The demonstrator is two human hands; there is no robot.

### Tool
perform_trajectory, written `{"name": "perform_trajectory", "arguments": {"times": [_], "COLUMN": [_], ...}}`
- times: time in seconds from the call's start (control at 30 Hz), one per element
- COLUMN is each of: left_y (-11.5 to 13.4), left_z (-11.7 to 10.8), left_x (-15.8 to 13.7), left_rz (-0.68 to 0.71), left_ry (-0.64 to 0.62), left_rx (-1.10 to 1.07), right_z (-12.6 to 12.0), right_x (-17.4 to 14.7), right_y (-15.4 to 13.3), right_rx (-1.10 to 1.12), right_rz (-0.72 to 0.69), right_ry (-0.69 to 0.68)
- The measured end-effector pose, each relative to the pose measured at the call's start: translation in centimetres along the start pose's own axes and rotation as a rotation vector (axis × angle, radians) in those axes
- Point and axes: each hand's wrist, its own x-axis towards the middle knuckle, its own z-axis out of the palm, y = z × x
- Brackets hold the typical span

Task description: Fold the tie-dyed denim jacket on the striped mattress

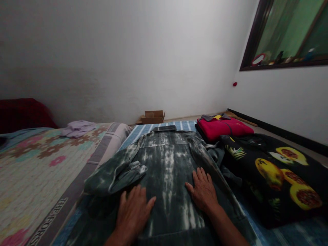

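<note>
Two bare hands over one jacket, dark green-grey with white streaks, laid out on a blue striped sheet. Collar points away from the wearer, towards the wall; broad panel faces up.

Left hand: palm down over the near left part of the jacket, slightly blurred, thumb apart from the fingers. Grip open, nothing held; whether the palm presses or just hovers, cannot tell. Right hand: flat on the right half, fingers pointing away, grip likewise open, nothing pinched.

Left-side sleeve is bent inward, its cuff lying on the jacket body just beyond the left fingers. Right-side sleeve is bunched along the edge, near a black garment printed with yellow fruit.

Beyond that, a folded red garment with a grey collar. Farther off, near the wall, an open cardboard box. Left of the sheet: a flowered cover, a crumpled pale lilac cloth on it
</note>
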Motion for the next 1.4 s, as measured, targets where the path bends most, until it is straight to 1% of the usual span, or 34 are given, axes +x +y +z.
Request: {"name": "perform_trajectory", "arguments": {"times": [0.07, 0.1, 0.17, 0.2, 0.23, 0.33, 0.37, 0.43, 0.53, 0.7, 0.83, 0.9, 0.97, 1.03, 1.1, 1.17, 1.27, 1.33, 1.4], "left_y": [2.2, 3.3, 5.2, 5.9, 6.5, 7.0, 6.9, 6.6, 6.4, 6.6, 6.7, 6.6, 6.5, 6.3, 6.2, 6.1, 6.1, 6.2, 6.2], "left_z": [-0.8, -1.1, -1.2, -1.1, -0.7, 0.8, 1.3, 2.2, 2.8, 2.9, 3.2, 3.3, 3.2, 3.1, 3.0, 3.1, 3.4, 3.7, 3.8], "left_x": [0.3, 1.0, 3.5, 5.1, 6.9, 11.7, 12.8, 14.1, 14.3, 14.2, 14.3, 14.2, 14.1, 13.9, 13.8, 13.7, 13.7, 13.7, 13.7], "left_rz": [0.173, 0.239, 0.315, 0.319, 0.307, 0.201, 0.17, 0.131, 0.117, 0.099, 0.107, 0.115, 0.116, 0.124, 0.148, 0.161, 0.148, 0.145, 0.14], "left_ry": [-0.027, -0.018, 0.037, 0.068, 0.073, 0.021, 0.011, 0.009, 0.023, 0.036, 0.061, 0.073, 0.076, 0.058, 0.038, 0.051, 0.102, 0.119, 0.123], "left_rx": [-0.073, -0.105, -0.142, -0.149, -0.152, -0.169, -0.181, -0.201, -0.22, -0.226, -0.223, -0.218, -0.202, -0.173, -0.149, -0.15, -0.178, -0.196, -0.209], "right_z": [0.0, 0.0, 0.0, 0.0, 0.1, 0.4, 0.5, 0.7, 0.8, 0.4, -0.2, -0.6, -1.2, -1.5, -1.5, -0.9, 0.5, 1.4, 1.9], "right_x": [0.1, 0.1, 0.2, 0.2, 0.1, 0.1, 0.1, 0.1, 0.2, 0.2, 0.0, 0.2, 1.0, 2.4, 4.4, 6.6, 9.3, 10.4, 10.8], "right_y": [-0.1, -0.1, -0.2, -0.2, -0.2, -0.2, -0.2, -0.1, -0.1, -0.1, -1.4, -2.8, -4.5, -6.1, -6.9, -6.5, -4.3, -2.7, -1.7], "right_rx": [-0.009, -0.015, -0.028, -0.035, -0.041, -0.055, -0.059, -0.065, -0.067, -0.065, -0.052, -0.026, 0.028, 0.097, 0.138, 0.126, 0.058, 0.027, 0.015], "right_rz": [0.004, 0.006, 0.007, 0.007, 0.007, 0.009, 0.011, 0.014, 0.011, 0.02, 0.017, -0.037, -0.126, -0.214, -0.257, -0.228, -0.155, -0.154, -0.155], "right_ry": [-0.009, -0.013, -0.023, -0.026, -0.027, -0.035, -0.037, -0.041, -0.04, -0.04, -0.056, -0.061, -0.059, -0.058, -0.072, -0.099, -0.114, -0.1, -0.088]}}
